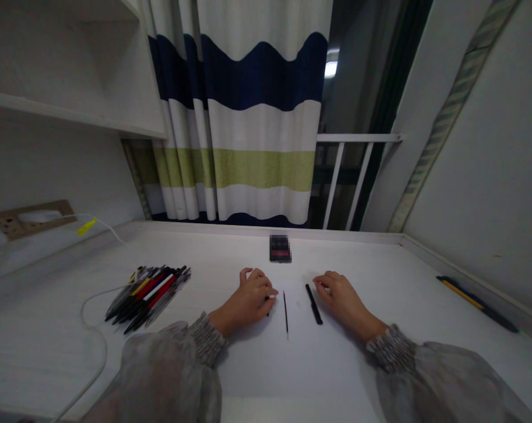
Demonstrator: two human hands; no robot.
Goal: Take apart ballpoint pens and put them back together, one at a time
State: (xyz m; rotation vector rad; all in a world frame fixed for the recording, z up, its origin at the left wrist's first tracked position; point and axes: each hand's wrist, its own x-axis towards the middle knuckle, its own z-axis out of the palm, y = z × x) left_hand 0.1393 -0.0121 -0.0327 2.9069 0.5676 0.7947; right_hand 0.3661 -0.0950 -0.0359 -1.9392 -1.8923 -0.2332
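Presently, both hands rest low over the white desk (pixel 257 376), working side by side at its middle. Left hand (pixel 253 298): fingers bent and drawn in, with a small dark piece (pixel 268 314) showing at the fingertips; whether it is gripped or merely covered cannot be told. Right hand (pixel 340 298): fingers loosely curled, thumb near the forefinger, just beside the upper end of a black pen part (pixel 314 304) – nothing is seen in its grasp, though the inner side is hidden. Between the hands lies a thin dark refill (pixel 285 315), roughly lengthwise to the viewer and apart from the black pen part.

Beyond the hands sits a dark, pixelated object (pixel 280 249), contents unreadable. To the left, a pile of pens (pixel 149 296) – black, red, yellow, white – lies slanted near a white cable (pixel 103 341). By the right-hand edge lies a dark-and-yellow item (pixel 477 303).
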